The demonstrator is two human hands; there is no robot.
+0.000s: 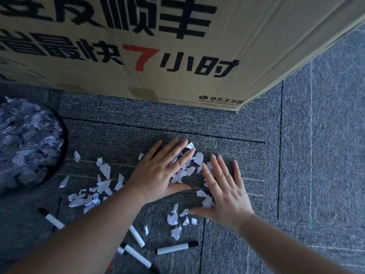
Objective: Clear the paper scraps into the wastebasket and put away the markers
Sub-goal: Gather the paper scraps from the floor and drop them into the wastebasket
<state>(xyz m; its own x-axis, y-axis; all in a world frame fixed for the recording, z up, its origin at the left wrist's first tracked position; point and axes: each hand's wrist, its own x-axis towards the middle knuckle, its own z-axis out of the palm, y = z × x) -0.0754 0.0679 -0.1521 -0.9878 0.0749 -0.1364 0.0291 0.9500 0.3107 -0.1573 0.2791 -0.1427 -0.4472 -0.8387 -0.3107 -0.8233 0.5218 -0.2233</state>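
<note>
White paper scraps (104, 180) lie scattered over the grey carpet, with a denser cluster (194, 165) between my hands. My left hand (158, 173) lies flat, palm down, fingers spread, its fingertips on that cluster. My right hand (225, 192) is also flat and spread, resting beside and partly over scraps. Neither hand holds anything. A black mesh wastebasket (29, 143) with white scraps inside stands at the left edge. Several white markers with black caps lie near me: one at the left (52, 219), one under my left forearm (137, 236), one to the right (176, 248).
A large cardboard box (158, 46) with black and red printing stands on the carpet just beyond my hands and fills the top of the view. Grey carpet tiles (316, 155) stretch to the right.
</note>
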